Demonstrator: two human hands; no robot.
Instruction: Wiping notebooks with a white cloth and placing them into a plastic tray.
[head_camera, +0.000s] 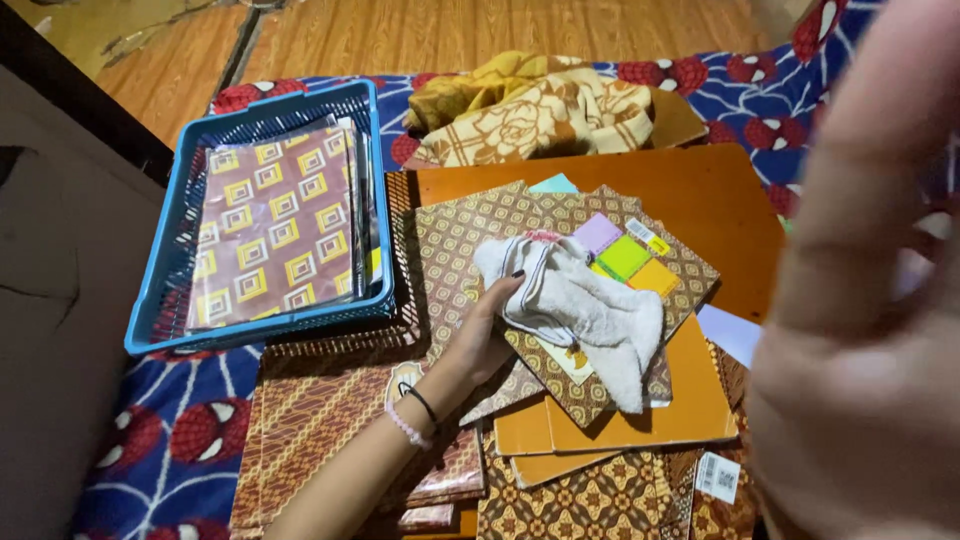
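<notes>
Wiping step: left hand (490, 335) fingers clamped on white cloth (585, 305) atop patterned notebook (470, 245); right hand (865, 330) blurred, fingers apart; next stroke needs steady pressure.

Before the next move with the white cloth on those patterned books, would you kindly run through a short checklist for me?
1. Left hand touching white cloth: ok.
2. Cloth lying on the top patterned book: ok.
3. Right hand free of the work: cannot tell, blurred close to the camera.
4. Book pile squared up: not ok, books fanned at angles.
5. Blue basket beside the pile, holding wrapped books: ok.
</notes>
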